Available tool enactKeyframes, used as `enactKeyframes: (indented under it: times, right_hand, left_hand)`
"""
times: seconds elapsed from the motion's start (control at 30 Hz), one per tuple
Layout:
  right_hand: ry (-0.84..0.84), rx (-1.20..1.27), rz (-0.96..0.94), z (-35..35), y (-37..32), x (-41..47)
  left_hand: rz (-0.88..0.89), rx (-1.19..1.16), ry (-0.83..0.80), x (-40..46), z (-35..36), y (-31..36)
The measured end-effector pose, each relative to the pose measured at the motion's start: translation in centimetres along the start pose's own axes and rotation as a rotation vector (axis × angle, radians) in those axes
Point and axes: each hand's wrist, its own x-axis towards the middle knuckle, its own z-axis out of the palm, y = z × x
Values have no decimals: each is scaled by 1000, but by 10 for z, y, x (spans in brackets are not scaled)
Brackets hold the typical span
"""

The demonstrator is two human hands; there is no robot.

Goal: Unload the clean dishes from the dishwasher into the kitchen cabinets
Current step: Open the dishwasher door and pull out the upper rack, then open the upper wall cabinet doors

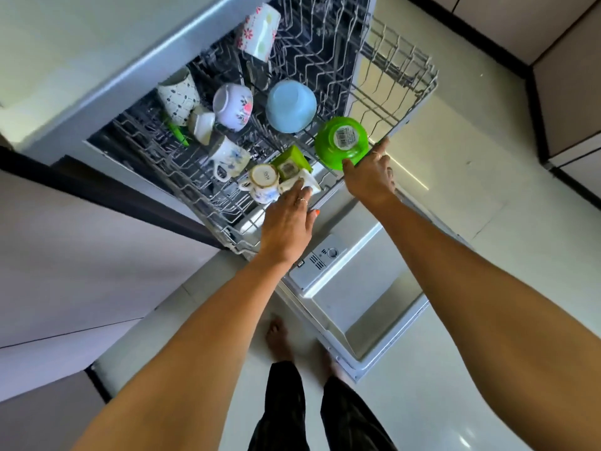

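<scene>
The dishwasher's upper rack (408, 89) is pulled out over the open door (361, 297). It holds several upturned cups and bowls. My right hand (369, 177) grips the rim of a green bowl (341, 143) at the rack's front right. My left hand (287, 222) reaches a small white cup (310, 183) at the front edge, its fingers curled round it. Beside that cup stand a floral cup (263, 182) and a green square cup (289, 162). Further back sit a blue bowl (291, 105), a flowered bowl (234, 105) and a dotted mug (179, 96).
A flowered mug (258, 30) lies at the rack's back. The counter (81, 60) runs along the left above dark cabinet fronts (81, 255). More cabinets (569, 76) stand at the right. My bare feet (279, 340) are on the pale tiled floor beside the door.
</scene>
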Motion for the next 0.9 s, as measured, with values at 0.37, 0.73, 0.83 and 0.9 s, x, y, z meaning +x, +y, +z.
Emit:
enactKeyframes:
  times: [0.37, 0.73, 0.83, 0.9]
  right_hand:
    - [453, -117, -680, -65, -110, -96]
    - [386, -322, -1205, -67, -274, -201]
    - [369, -288, -1351, -52, -331, -249]
    - [362, -257, -1419, -42, -363, -283]
  left_hand:
    - [113, 464, 428, -22, -181, -4]
    - [-490, 426, 591, -141, -368, -90]
    - [-567, 581, 622, -205, -411, -129]
    - [-632, 631, 668, -243, -437, -154]
